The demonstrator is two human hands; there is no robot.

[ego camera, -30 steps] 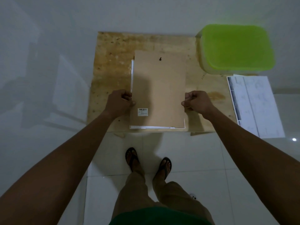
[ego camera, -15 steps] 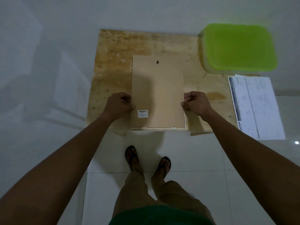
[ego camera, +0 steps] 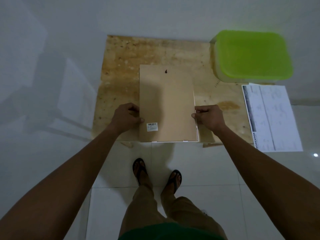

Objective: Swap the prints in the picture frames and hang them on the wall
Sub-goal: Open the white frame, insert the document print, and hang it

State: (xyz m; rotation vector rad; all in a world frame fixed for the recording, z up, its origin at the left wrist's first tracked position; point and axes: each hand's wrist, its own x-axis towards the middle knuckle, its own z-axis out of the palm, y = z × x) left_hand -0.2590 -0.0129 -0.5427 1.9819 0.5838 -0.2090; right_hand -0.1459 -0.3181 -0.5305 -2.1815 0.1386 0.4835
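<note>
A picture frame (ego camera: 167,103) lies face down on the wooden table (ego camera: 124,66), showing its tan backing board with a small dark hanger hole near the top and a barcode sticker at the lower left. A thin white frame edge peeks out along its right and bottom sides. My left hand (ego camera: 127,116) grips the frame's left edge, thumb on the board. My right hand (ego camera: 208,116) grips the right edge at the same height. A white printed sheet (ego camera: 271,116) lies at the table's right end.
A container with a lime green lid (ego camera: 252,54) stands at the table's back right corner. A white wall rises behind the table. Below the table's front edge are white floor tiles and my feet in sandals (ego camera: 156,174).
The backing board has settled down flat within the frame; the white edge at the left that showed earlier is now covered. Both hands stay on the frame's sides.
</note>
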